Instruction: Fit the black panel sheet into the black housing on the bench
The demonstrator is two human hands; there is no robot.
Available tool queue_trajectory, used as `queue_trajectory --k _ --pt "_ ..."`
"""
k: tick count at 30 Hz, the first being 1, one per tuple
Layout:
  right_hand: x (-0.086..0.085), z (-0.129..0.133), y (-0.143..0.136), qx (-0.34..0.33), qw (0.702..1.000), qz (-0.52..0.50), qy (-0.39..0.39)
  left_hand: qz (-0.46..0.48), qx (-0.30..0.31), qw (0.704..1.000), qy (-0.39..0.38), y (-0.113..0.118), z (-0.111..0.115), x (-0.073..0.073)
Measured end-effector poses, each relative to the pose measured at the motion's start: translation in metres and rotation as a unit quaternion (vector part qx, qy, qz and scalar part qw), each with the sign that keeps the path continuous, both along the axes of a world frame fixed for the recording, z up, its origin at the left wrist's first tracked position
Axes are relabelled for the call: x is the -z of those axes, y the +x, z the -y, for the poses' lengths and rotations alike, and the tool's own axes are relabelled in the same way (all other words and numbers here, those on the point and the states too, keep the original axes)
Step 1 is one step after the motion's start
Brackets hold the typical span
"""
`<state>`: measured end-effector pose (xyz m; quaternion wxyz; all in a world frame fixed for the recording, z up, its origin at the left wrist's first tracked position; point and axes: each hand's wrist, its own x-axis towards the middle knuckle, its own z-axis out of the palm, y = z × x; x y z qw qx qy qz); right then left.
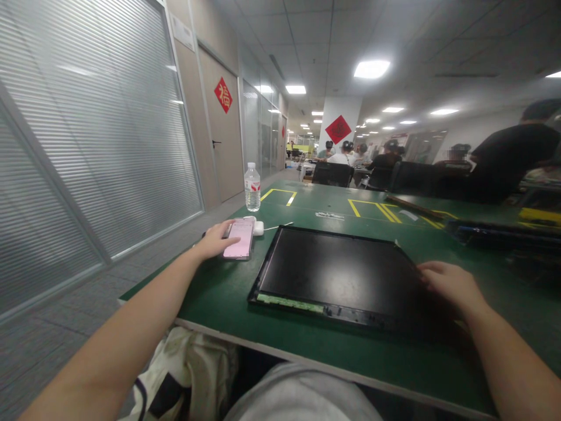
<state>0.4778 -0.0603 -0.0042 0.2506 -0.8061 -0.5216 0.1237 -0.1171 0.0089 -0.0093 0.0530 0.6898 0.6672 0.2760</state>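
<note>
My left hand (215, 241) is closed around the left side of a smartphone (239, 247) with a lit pink screen. Its thumb lies across the glass. A flat black display panel (342, 266) rests on the green table, with a green circuit strip (289, 303) along its near edge. At the panel's right edge, my right hand (453, 285) pinches the frame; its fingertips are partly hidden. Just beyond the phone sits a white charger (258, 227) with a thin cable.
A water bottle (252, 188) stands upright on the green table (245, 333) behind the phone. Dark strip-like parts (486, 234) lie at the right. A cloth bag (188, 374) hangs near the front edge. Several people sit farther back, and one person (517, 149) is at the right.
</note>
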Motion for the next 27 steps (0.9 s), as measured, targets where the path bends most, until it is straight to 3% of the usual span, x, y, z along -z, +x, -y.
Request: queue_trajectory --k 2,8,14,21,27 --pt "0.000 0.000 0.000 0.001 1.000 0.001 -0.003 -0.036 -0.002 0.999 -0.015 0.003 -0.001 0.000" --pt "0.000 -0.001 0.000 0.003 1.000 0.002 -0.001 -0.059 -0.105 0.991 -0.066 0.016 -0.007 -0.009" --pt "-0.003 0.003 -0.004 -0.002 1.000 0.013 0.004 -0.073 -0.138 0.985 -0.070 0.016 -0.020 -0.009" --pt "0.000 0.001 0.001 -0.007 1.000 0.000 0.004 0.064 -0.084 0.994 -0.011 -0.004 -0.020 0.000" --pt "0.004 -0.003 0.005 -0.001 1.000 0.011 0.005 0.114 -0.118 0.986 0.023 -0.005 -0.021 0.006"
